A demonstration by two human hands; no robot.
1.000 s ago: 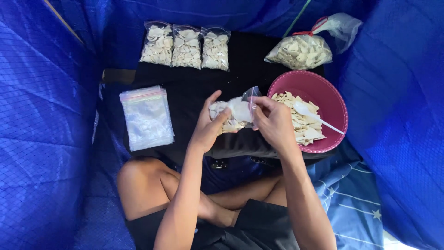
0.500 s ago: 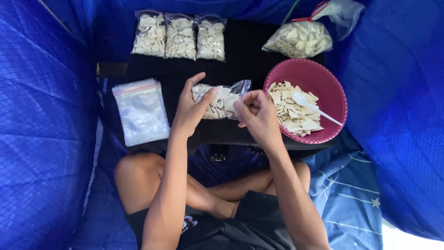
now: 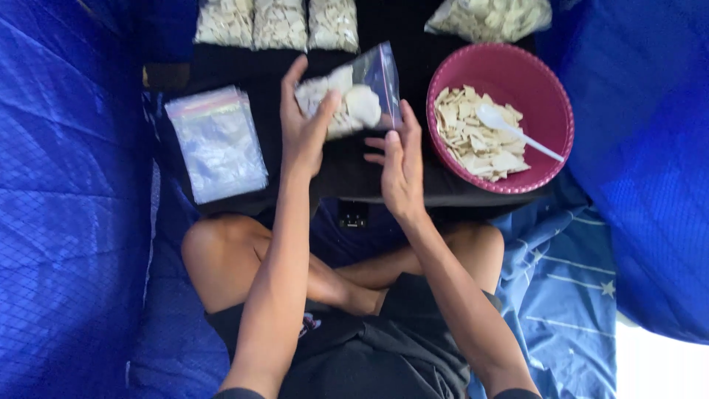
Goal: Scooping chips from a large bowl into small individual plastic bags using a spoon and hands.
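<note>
I hold a small clear zip bag point(image 3: 347, 103), filled with pale chips, above the black desk point(image 3: 413, 174), just left of the pink bowl point(image 3: 550, 96). My left hand point(image 3: 303, 122) grips it from the left, thumb across the front and fingers curled behind. My right hand point(image 3: 399, 166) stands flat and upright beside it, fingers together and pointing up, their tips touching the bag's lower right edge near the strip of the mouth; it clasps nothing.

The risk I see is at the bag's mouth. I cannot tell whether the seal is pressed closed along its whole run, and the bag is tilted with that end up and to the right. If the strip is only partly closed, a squeeze from my left thumb could push chips out onto the desk or into my lap. The chips look thin and brittle, so too firm a grip may also crack them. The single-handed hold is another weak point: the plastic is slick, and it could slip down.

Both forearms reach forward from my crossed legs, the left nearly straight, the right angled inward from the elbow. A stack of empty bags point(image 3: 216, 142) lies to the left, three filled bags point(image 3: 279, 22) sit in a row at the far edge, a larger bag of chips point(image 3: 491, 16) lies behind the bowl, and a white spoon point(image 3: 509, 127) rests on the chips in the bowl.
</note>
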